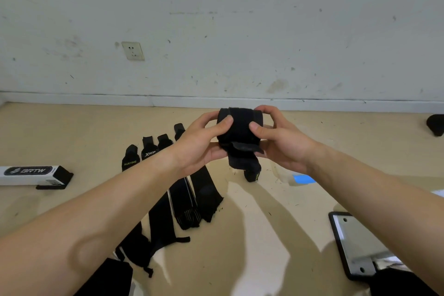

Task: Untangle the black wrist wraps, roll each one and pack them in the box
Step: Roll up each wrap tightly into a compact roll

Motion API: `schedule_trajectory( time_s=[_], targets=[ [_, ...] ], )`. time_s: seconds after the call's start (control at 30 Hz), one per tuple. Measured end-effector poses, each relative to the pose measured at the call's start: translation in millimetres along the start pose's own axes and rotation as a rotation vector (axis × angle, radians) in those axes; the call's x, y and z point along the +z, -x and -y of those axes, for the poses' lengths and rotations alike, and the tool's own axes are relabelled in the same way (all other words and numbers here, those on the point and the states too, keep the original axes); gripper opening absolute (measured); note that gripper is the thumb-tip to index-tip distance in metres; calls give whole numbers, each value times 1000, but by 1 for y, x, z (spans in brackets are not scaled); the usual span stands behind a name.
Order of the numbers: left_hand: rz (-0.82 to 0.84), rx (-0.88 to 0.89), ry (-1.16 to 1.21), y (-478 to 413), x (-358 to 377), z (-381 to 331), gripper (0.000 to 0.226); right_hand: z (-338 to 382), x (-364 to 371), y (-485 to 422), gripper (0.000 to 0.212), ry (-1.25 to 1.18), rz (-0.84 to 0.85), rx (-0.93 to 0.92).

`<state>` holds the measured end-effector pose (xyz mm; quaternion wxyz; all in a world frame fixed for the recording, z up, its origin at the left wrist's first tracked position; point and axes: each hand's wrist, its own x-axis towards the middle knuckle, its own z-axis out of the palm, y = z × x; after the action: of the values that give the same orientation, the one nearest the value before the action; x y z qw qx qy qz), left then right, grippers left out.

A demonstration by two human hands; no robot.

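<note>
Mid-air above the floor (pixel 252 235), head view: both hands are holding one black wrist wrap (pixel 240 125), mostly wound into a roll. Left hand (pixel 204 139) is gripping the roll's left end, thumb pressing on top, fingers curling underneath. Right hand (pixel 281 139) is mirroring that on the right end. Loose tail (pixel 243 163) is hanging below the roll, not yet wound in. Four flat wraps (pixel 189 199) are lying side by side on the floor under the left forearm, untangled but unrolled. Box (pixel 31 174) is sitting well apart at far left; can't tell if anything's in it.

Likely risks from here:
- Either thumb easing off while regripping, so the roll is springing loose and unwinding.
- Tail going on skewed, so the roll is coning and not fitting the box.
- Closure end catching the wrong layer or fluff, so it's not holding once it's let go.
</note>
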<state>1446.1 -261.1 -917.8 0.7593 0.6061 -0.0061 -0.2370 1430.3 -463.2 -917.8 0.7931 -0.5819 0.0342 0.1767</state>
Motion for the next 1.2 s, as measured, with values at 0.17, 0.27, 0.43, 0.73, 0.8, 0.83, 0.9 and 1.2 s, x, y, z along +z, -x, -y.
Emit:
schedule_trajectory(
  time_s=[0.17,0.27,0.43,0.73,0.8,0.83,0.9,1.2],
  targets=[
    [-8,50,-22,2,5,0,47,13,-7,5,49,1,18,94],
    [14,73,-10,1,12,-1,53,21,-14,9,47,35,125,177],
    [12,59,-38,-8,19,17,49,6,-22,4,39,-23,59,133],
    [50,-116,-31,-6,3,15,44,-20,-25,3,35,-14,123,169],
    [47,-97,-40,-5,4,13,46,-21,-25,3,36,9,116,135],
    [45,-87,-44,-6,6,13,46,-20,-26,3,38,19,104,119],
    [43,-64,-40,-8,9,13,43,-18,-29,4,46,27,74,97],
    [30,-1,-34,-9,22,17,46,-18,-34,6,47,-1,16,103]
  ],
)
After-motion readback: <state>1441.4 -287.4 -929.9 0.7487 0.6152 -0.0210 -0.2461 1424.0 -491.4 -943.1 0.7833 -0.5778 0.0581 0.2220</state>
